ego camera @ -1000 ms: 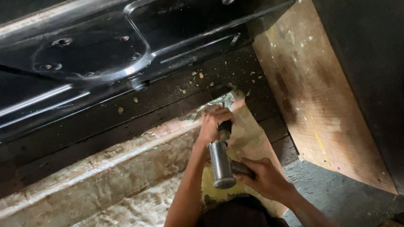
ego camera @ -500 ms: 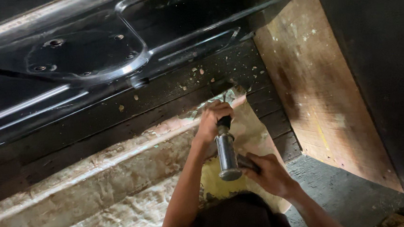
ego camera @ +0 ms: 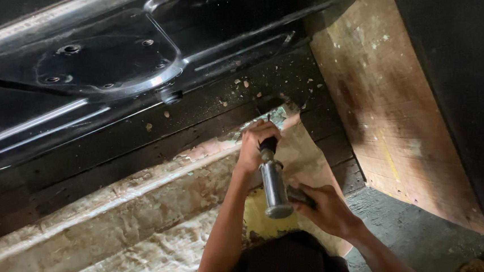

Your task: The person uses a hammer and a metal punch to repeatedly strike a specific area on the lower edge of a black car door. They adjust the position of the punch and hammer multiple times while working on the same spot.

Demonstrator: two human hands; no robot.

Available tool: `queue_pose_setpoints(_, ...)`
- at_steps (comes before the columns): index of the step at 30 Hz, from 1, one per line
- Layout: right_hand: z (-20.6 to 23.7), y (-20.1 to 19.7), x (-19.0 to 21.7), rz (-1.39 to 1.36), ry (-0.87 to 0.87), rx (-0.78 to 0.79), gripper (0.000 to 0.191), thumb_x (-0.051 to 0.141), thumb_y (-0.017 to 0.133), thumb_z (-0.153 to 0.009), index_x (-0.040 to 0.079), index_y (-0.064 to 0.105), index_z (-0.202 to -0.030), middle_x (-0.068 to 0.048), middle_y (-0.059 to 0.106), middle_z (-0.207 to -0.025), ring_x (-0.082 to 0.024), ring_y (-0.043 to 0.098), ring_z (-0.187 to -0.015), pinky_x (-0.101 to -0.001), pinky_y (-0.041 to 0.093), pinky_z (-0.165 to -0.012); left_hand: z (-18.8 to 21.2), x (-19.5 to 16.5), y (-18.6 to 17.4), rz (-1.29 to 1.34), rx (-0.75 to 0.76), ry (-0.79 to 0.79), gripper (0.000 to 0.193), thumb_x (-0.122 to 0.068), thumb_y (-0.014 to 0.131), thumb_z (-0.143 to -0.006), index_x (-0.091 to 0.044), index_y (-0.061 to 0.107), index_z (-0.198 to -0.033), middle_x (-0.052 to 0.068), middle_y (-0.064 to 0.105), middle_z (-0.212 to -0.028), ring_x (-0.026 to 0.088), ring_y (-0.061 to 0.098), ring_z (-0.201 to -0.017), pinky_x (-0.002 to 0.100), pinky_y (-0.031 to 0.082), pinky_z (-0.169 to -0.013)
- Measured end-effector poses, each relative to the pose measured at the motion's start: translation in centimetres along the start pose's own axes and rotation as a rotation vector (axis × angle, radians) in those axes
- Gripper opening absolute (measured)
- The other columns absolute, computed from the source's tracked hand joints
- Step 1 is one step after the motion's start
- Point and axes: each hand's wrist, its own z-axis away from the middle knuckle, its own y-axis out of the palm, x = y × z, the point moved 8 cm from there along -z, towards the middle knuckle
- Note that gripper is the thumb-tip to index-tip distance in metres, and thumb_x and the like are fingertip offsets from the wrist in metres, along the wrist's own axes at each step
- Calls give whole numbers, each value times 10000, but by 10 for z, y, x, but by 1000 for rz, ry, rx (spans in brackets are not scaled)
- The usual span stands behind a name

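— Moved since before? Barely shifted: silver cylindrical tool [ego camera: 274,186] a touch lower right, near frame centre.

— Hands? Left hand [ego camera: 258,144] wrapped round tool's front end at the scraped wooden ledge [ego camera: 117,218]; right hand [ego camera: 326,207] closed round its rear.

— Above? Black metal panel [ego camera: 106,66], upper left.

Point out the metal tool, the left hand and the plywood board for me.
metal tool [ego camera: 274,187], head view, on its shiny barrel.
left hand [ego camera: 258,143], head view, on the knuckles gripping the tool's front end.
plywood board [ego camera: 391,114], head view, on its bare face at right.
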Motion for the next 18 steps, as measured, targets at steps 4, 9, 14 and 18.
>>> queue_pose_setpoints(4,-1,0,-1,105,-72,21,431,286,797,-844,-12,693,-1137,-158,687,-644,-181,691,-539,-347,515,-556,0,-6,-1,-9,3,17,214,-65,681,-625,-49,637,-834,93,665,-850,317,629,-833,405,513,-786)
queue_pose_setpoints(9,-38,-12,-36,127,44,-91,301,285,709,-965,-1,717,-1057,-159,727,-766,-216,686,-627,-343,525,-588,-3,1,-9,28,-43,3,249,-125,733,-605,-88,654,-838,91,673,-880,304,644,-860,381,510,-773)
queue_pose_setpoints(14,-25,-24,-43,51,-137,-280,463,217,693,-887,-73,616,-1240,-180,717,-772,-187,661,-604,-339,528,-543,-7,9,-13,-9,-12,63,265,-59,716,-564,-67,630,-815,102,686,-912,322,605,-865,390,489,-772)
queue_pose_setpoints(18,-6,-9,-45,36,-112,-215,356,227,714,-916,-48,673,-1138,-171,648,-677,-192,599,-561,-354,491,-537,5,0,4,57,6,82,291,-46,699,-574,-49,614,-853,98,665,-945,311,592,-901,386,488,-802)
